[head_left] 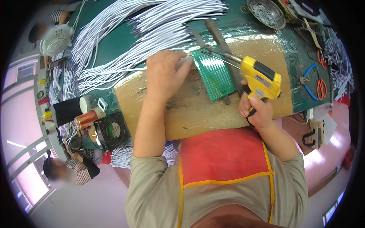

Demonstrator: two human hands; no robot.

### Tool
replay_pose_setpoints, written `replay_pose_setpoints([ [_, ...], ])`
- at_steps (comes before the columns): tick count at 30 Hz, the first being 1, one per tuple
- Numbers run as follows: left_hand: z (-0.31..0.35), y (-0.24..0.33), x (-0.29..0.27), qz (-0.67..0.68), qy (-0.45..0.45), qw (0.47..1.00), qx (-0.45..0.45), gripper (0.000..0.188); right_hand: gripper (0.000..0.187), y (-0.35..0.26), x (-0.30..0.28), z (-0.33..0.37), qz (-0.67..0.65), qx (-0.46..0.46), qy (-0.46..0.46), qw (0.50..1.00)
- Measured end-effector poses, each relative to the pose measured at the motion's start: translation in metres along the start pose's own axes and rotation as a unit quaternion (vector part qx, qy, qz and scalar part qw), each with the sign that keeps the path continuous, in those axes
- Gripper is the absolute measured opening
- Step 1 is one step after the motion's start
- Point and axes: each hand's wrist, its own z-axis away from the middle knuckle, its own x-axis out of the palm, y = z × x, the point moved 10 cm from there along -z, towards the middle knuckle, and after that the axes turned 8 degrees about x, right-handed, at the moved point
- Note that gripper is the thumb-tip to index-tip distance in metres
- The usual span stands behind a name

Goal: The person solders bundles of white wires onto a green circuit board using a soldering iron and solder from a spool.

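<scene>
In my right hand (257, 110) is a yellow and black soldering gun (262, 78), my fingers wrapped round its grip. Its long metal tip points left, over the top of a green circuit board (213, 76) with rows of shiny pads. My left hand (166, 72) is closed in a pinch on the end of a white cable (129, 70), next to the board's upper left corner. Whether the cable end touches the board I cannot tell. Dark metal bars (218, 34) lie beside and under the board, on a brown work sheet (178, 117).
Bundles of white cables (163, 22) spread over the green table. A metal bowl (266, 14) of small parts stands at the far right. Blue-handled pliers (310, 81) and orange-handled scissors (321, 89) lie right. A black fan (112, 131) sits left. Two other people (72, 169) are at the left.
</scene>
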Motion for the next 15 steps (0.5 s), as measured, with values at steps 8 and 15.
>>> replay_pose_setpoints([
  [8,-0.026,-0.061,0.006,-0.004,-0.051,0.993,-0.102,0.021,0.061,-0.003,-0.007,0.022,0.047,-0.04,0.007,0.998],
  [15,-0.043,-0.069,0.048,-0.018,-0.151,0.985,-0.081,0.022,0.057,0.001,-0.01,0.022,0.024,-0.038,0.002,0.999],
])
